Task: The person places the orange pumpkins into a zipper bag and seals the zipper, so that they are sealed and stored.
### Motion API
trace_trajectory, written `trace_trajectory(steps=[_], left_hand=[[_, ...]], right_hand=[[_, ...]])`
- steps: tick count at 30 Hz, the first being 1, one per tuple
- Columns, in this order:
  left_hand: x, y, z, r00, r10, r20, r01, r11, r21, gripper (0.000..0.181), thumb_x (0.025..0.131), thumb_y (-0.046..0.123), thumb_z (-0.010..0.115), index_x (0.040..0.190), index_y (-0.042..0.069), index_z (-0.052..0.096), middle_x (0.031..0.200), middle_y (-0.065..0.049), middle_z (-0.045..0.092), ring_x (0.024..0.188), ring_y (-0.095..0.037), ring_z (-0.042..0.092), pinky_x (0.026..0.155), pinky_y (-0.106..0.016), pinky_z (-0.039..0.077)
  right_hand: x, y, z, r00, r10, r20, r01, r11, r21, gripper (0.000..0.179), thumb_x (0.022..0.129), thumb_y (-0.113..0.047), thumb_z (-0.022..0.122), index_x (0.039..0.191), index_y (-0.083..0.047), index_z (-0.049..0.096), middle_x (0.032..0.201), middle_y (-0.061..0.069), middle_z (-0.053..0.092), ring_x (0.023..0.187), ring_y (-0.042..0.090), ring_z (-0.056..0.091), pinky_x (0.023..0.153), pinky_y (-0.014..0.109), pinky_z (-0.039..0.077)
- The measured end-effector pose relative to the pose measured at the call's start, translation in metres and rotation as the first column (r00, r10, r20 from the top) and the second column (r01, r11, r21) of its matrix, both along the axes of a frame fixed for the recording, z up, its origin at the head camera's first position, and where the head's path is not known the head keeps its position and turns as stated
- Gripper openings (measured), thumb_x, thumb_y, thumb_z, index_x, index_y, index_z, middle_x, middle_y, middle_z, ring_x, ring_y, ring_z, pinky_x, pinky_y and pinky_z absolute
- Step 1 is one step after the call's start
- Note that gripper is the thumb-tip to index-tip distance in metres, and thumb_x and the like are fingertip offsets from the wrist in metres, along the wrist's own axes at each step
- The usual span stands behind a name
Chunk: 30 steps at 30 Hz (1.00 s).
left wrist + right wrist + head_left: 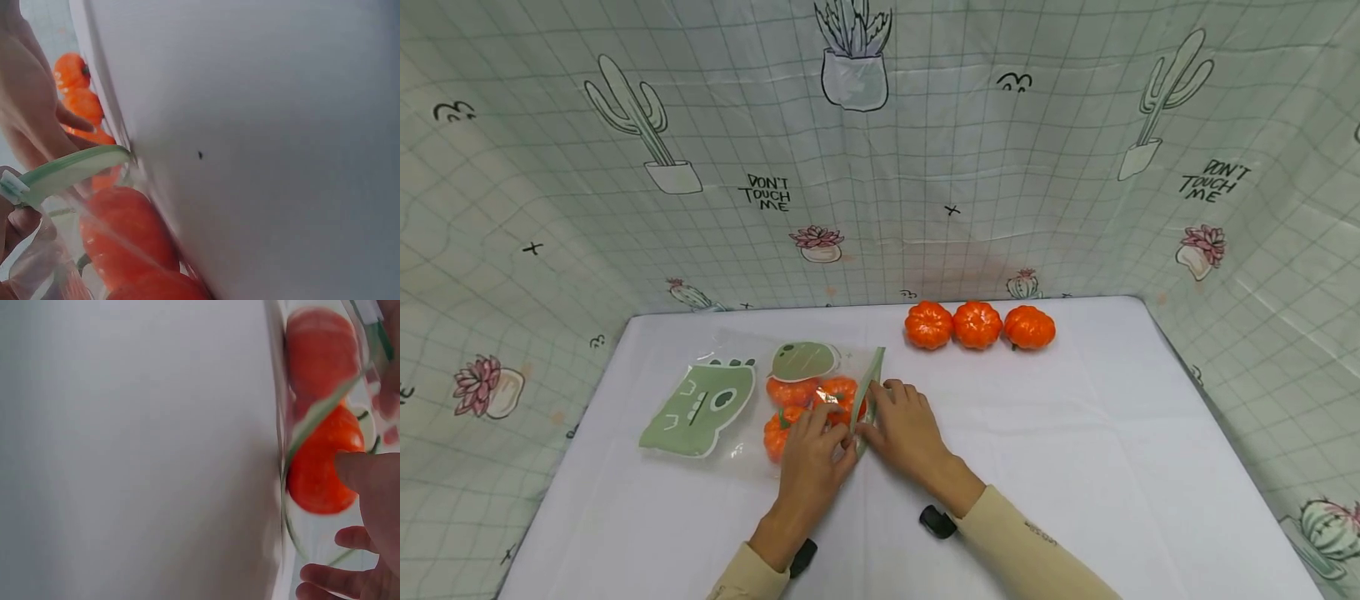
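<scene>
Beige sleeves [1030,550] are seen nearest the camera, reaching in over the white table [1090,433]. By the left hand [815,454], the clear zip bag [751,421] is pinched at its green rim [69,167], close beside the white slider [12,186], with the fingers curled in on it. Nothing seems to be gripped by the right hand [908,429]: its thumb is laid against an orange pumpkin [322,478] at the bag's mouth, and its fingers are held apart from the thumb. If this pumpkin is being tucked in, as seems likely, the rim is best held up and taut by the left hand while the pumpkin is eased past it with a light push; the film should not be snagged, nor the mouth allowed to fold under. The bag is laid down left of the table's middle, its mouth turned to the right. It is printed with a green cartoon face [700,408], and glossy, ribbed pumpkins are shown through it, deep orange. Three more pumpkins [977,325] are lined up along the table's far edge.
</scene>
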<state>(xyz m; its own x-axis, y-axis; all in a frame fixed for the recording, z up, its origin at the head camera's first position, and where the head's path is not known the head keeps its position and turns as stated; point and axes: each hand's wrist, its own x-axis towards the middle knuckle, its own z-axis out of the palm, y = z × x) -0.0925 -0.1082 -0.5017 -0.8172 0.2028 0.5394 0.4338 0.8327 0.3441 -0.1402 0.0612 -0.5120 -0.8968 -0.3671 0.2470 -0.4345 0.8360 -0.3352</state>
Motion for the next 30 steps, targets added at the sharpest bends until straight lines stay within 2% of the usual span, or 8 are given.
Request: trace_trajectory(steps=[5,12,20,27,30], left_hand=[[0.0,0.0,0.001,1.0,0.01,0.022,-0.01,1.0,-0.014,0.023,0.075,0.002,0.089,0.073,0.011,0.068,0.111,-0.007,0.064,0.096,-0.027,0.06,0.083,-0.042,0.054],[-0.001,0.0,0.003,0.999,0.02,0.05,-0.019,0.999,-0.026,0.024,0.076,0.004,0.09,0.075,0.013,0.068,0.115,-0.006,0.064,0.097,-0.026,0.059,0.084,-0.041,0.053],[-0.001,0.001,0.003,0.998,0.02,0.065,-0.018,0.999,-0.03,0.02,0.077,0.003,0.089,0.075,0.011,0.07,0.114,-0.008,0.065,0.1,-0.027,0.06,0.083,-0.042,0.054],[0.0,0.002,0.004,0.995,0.027,0.091,-0.025,0.999,-0.024,0.021,0.077,0.004,0.09,0.076,0.012,0.071,0.114,-0.006,0.063,0.1,-0.026,0.059,0.084,-0.041,0.054],[0.0,0.002,0.004,0.996,0.026,0.082,-0.024,1.0,-0.02,0.02,0.078,0.004,0.09,0.077,0.012,0.071,0.114,-0.006,0.063,0.099,-0.026,0.059,0.084,-0.041,0.053]], right_hand=[[-0.002,0.02,0.004,0.999,-0.028,0.015,0.028,1.0,0.003,0.068,0.094,-0.038,0.079,0.147,-0.003,0.055,0.134,0.021,0.06,0.123,0.04,0.058,0.103,0.054,0.049],[-0.008,0.055,0.006,0.998,-0.057,-0.015,0.057,0.998,0.024,0.069,0.095,-0.038,0.079,0.148,-0.002,0.054,0.135,0.023,0.059,0.123,0.043,0.058,0.105,0.056,0.048],[-0.014,0.096,0.008,0.992,-0.125,0.003,0.125,0.99,0.067,0.072,0.094,-0.036,0.08,0.15,-0.001,0.052,0.139,0.027,0.056,0.127,0.045,0.054,0.108,0.059,0.045],[-0.02,0.129,0.016,0.98,-0.2,0.018,0.199,0.979,0.037,0.07,0.095,-0.031,0.079,0.149,0.003,0.05,0.144,0.03,0.052,0.13,0.049,0.051,0.111,0.063,0.041],[-0.023,0.142,0.018,0.973,-0.231,0.011,0.231,0.973,0.005,0.069,0.096,-0.029,0.078,0.149,0.005,0.049,0.141,0.031,0.051,0.128,0.05,0.051,0.11,0.064,0.04]])
